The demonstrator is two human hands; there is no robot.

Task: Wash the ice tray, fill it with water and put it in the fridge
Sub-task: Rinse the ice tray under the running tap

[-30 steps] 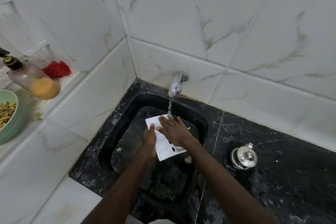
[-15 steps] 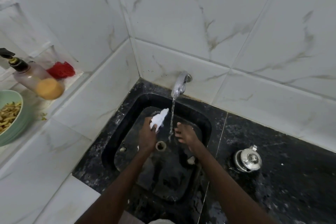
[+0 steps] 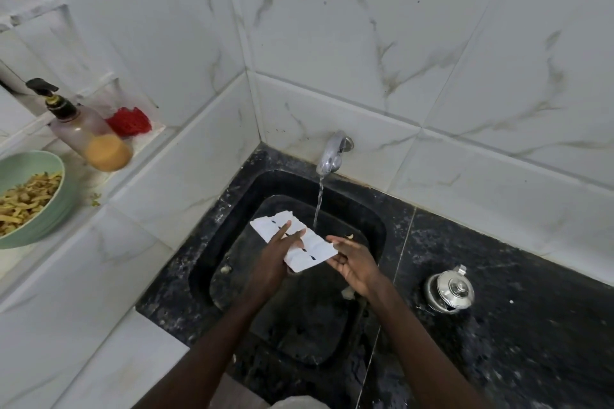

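The white ice tray (image 3: 310, 247) hangs flat over the black sink (image 3: 375, 226), its pale underside up with a row of dark slots showing. My left hand (image 3: 277, 254) grips its near-left edge, fingers laid across the top. My right hand (image 3: 354, 259) touches the tray's right end with the fingertips, palm turned up. Water runs from the chrome tap (image 3: 330, 153) in a thin stream that falls just past the tray's far edge.
A small steel pot with a lid (image 3: 450, 290) stands on the black counter to the right. On the white ledge at left are a soap pump bottle (image 3: 88, 133), a red scrubber (image 3: 129, 121) and a green bowl of food (image 3: 30, 199).
The tray was flat under the stream, then held bunched up in my left hand alone. Now it lies flat again, left of the stream, with both hands on it.
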